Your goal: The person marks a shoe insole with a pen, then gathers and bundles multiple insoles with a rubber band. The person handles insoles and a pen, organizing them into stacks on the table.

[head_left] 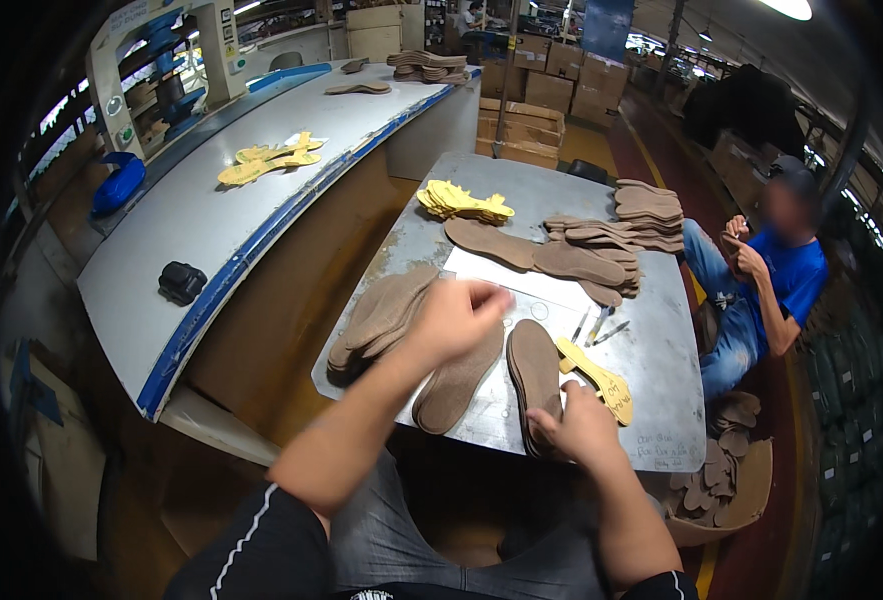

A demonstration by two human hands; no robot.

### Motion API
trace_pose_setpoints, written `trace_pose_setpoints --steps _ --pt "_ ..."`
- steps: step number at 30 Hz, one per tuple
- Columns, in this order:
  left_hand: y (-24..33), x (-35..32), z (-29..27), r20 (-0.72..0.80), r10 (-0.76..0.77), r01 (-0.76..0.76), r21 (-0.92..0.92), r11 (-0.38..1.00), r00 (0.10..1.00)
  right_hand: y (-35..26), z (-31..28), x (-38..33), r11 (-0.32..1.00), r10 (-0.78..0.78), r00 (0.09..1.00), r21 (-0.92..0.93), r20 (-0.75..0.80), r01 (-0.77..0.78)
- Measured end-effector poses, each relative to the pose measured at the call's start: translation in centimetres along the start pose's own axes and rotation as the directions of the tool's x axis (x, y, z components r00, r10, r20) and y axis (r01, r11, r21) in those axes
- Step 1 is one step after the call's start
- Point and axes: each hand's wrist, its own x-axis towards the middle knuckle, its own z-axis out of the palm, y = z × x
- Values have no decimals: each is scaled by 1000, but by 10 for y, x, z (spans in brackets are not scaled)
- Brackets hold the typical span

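Observation:
My left hand (464, 318) is raised over the middle of the metal table (361, 340), its fingers curled together; what they hold, if anything, is hidden. Below it lies a brown insole (458, 385), partly covered by the hand and forearm. To its right is a small stack of brown insoles (534, 370). My right hand (583, 428) closes on the right edge of that stack's near end, thumb on top. Just beyond the fingers of the right hand rests a yellow sole-shaped template (601, 380). Pens (595, 328) lie on a white sheet (546, 294) farther back.
More brown insoles (381, 310) are piled at left, others (616, 230) at the back right. Yellow templates (461, 203) sit at the back. A long white table (261, 215) stands left. A seated person (791, 270) is at right, near a box (756, 480) of insoles.

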Motion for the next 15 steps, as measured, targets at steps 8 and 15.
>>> trace_pose_setpoints --steps 8,15 --pt "13 256 -152 -54 133 -11 896 444 990 -2 -37 165 968 -251 947 -36 -200 249" --pt "-36 400 -256 119 -40 -113 985 132 992 -39 -27 364 867 -428 855 135 -294 480"
